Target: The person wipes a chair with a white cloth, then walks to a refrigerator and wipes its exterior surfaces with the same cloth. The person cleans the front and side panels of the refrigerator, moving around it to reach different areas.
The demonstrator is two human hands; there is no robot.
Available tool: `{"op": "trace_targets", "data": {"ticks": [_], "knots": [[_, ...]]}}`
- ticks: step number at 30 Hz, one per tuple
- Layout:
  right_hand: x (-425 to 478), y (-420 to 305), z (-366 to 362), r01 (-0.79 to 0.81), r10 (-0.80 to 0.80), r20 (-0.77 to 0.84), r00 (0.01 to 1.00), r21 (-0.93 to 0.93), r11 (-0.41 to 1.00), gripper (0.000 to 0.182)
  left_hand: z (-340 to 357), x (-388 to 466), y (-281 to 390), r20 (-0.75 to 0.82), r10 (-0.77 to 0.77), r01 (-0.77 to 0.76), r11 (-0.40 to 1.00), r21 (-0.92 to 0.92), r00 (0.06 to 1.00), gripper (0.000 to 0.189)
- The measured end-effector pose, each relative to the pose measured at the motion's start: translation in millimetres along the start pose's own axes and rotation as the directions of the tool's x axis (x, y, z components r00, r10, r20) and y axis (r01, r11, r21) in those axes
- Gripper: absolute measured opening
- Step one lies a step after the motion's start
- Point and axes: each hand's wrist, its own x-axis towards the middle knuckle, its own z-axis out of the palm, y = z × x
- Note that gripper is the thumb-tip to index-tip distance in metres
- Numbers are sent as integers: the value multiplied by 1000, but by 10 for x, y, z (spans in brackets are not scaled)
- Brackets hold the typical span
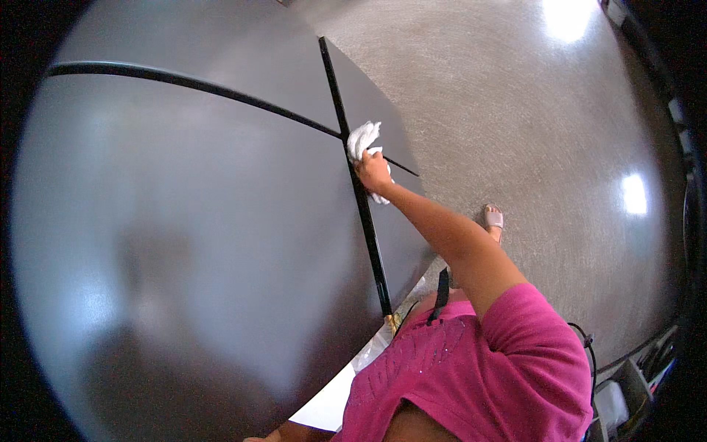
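Note:
My right hand [374,170] grips a bunched white cloth [362,139] against a large glossy grey panelled surface [221,193]. The cloth lies beside the long black strip [367,221] that divides the panels, close to where a second, curved black strip [199,84] meets it. Some of the cloth shows above my fingers and some below my wrist. Of my left arm [301,432], only a small part shows at the bottom edge; what may be my left hand [262,439] is mostly cut off there, and its fingers cannot be made out.
A thin black strip [402,167] runs to the panel's right edge. Clear plastic [375,349] and a white sheet-like surface [328,400] lie beside my pink shirt. My sandalled foot [493,216] stands on the grey-brown floor [530,110]. A container with items [632,375] is at lower right.

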Motion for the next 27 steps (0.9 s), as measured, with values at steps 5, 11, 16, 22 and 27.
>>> {"op": "trace_targets", "data": {"ticks": [5, 11, 16, 22, 27], "knots": [[157, 273, 211, 94, -87, 62, 994, -124, 988, 37, 51, 76, 13, -14, -4, 4, 1000, -16, 1000, 47], [-965, 135, -20, 61, -61, 31, 998, -14, 998, 32, -19, 24, 4, -6, 0, 0, 1000, -10, 1000, 47], [-2270, 191, -214, 109, -112, 75, 991, 39, 993, 28, -111, -32, -15, -20, 1, -1, 1000, -20, 1000, 46], [-2745, 258, -335, -9, -59, 342, 938, 196, 981, 27, -76, -210, -65, -14, -342, 332, 920, -209, 940, 47], [-2694, -179, -774, 92, -198, 94, 976, 646, 758, 32, -158, -186, -61, 11, -401, 390, 882, -265, 916, 47]]}}
